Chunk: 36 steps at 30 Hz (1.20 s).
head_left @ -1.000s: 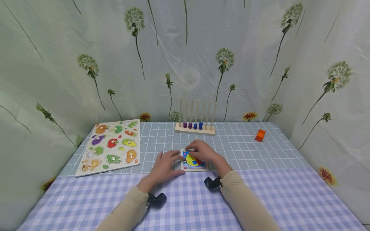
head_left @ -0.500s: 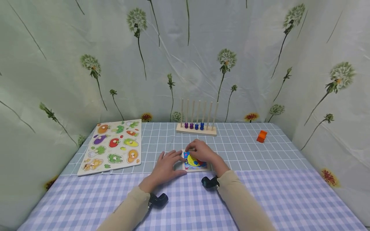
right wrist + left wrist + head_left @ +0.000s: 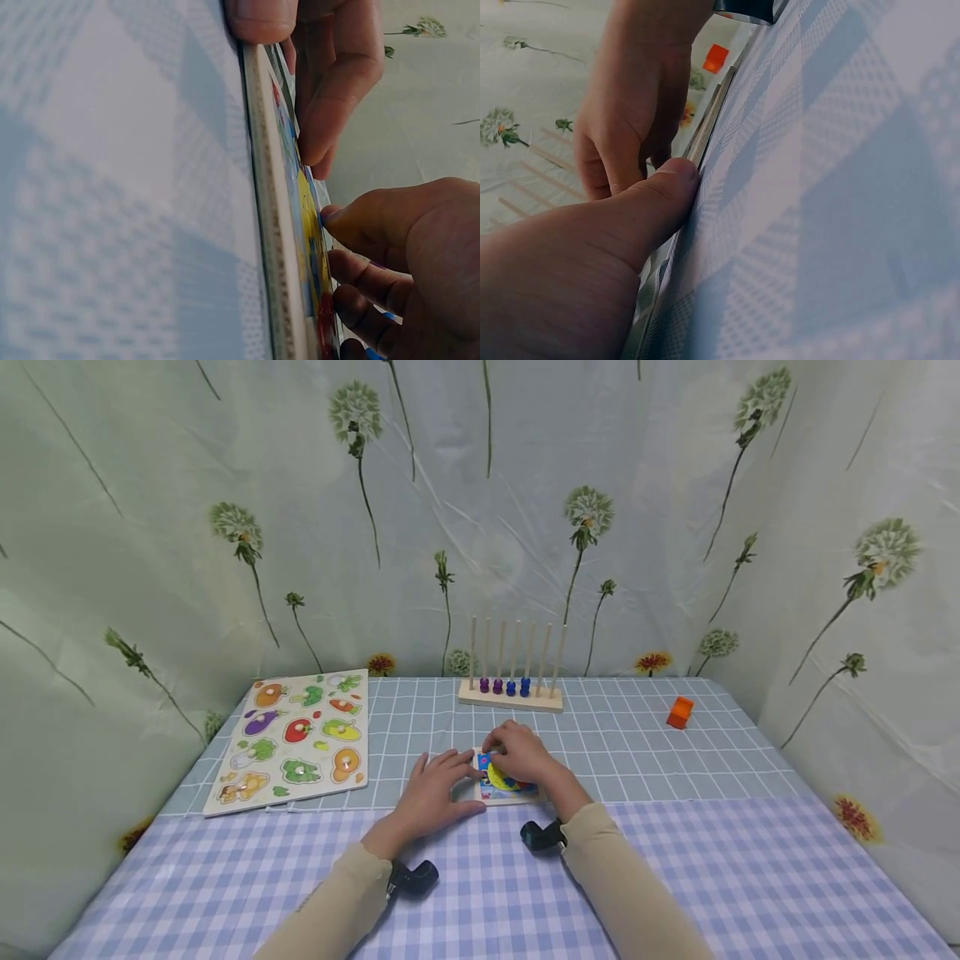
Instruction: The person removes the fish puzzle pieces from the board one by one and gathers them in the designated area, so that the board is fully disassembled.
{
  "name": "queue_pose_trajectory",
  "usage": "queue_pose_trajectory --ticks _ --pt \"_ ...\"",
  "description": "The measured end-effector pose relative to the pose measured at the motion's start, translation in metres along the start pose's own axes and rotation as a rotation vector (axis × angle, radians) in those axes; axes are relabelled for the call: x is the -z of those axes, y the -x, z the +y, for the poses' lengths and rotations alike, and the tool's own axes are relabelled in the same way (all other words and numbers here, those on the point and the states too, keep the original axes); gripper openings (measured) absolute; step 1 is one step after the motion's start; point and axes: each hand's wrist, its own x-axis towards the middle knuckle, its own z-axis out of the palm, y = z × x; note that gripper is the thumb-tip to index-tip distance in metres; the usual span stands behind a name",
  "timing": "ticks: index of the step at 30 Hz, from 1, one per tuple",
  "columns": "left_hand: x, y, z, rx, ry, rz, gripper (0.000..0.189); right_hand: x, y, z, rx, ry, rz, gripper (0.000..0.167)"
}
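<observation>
A small wooden picture puzzle [image 3: 504, 802] lies flat at the middle of the table, with a blue border and a yellow round part [image 3: 498, 780]. My left hand [image 3: 429, 792] is spread at its left side, the thumb at the near left corner and the index fingertip on the picture. Over the puzzle's far part, my right hand [image 3: 527, 755] bends its thumb and fingers down, pinching a puzzle piece at the surface. A bit of blue [image 3: 325, 217] shows under the right thumb tip in the right wrist view. The right hand hides much of the picture's right side.
A large vegetable peg puzzle board [image 3: 315, 752] lies at the left. Behind the hands stands a wooden rack [image 3: 510, 697] with upright pegs and several purple and blue beads. An orange block [image 3: 680, 712] sits at the far right. A flowered curtain [image 3: 480, 510] surrounds the table.
My right hand has shifted very slightly left over the puzzle, and its forearm has swung a little left. The left hand keeps its place at the puzzle's edge.
</observation>
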Motion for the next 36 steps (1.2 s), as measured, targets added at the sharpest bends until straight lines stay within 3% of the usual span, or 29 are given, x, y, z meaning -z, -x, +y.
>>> queue_pose_trajectory --ticks 20,29,36 --pt "0.0039 0.0001 0.0024 0.006 0.015 -0.020 0.044 -0.0022 -0.0010 0.0000 0.005 0.055 -0.012 0.007" --pt "0.0043 0.0003 0.0026 0.005 0.010 -0.027 0.045 -0.0027 -0.0025 0.0010 -0.008 0.046 -0.031 0.013" --pt "0.0054 0.0000 0.0025 -0.002 0.003 -0.029 0.045 -0.0063 -0.0030 0.0025 0.003 0.025 -0.013 0.006"
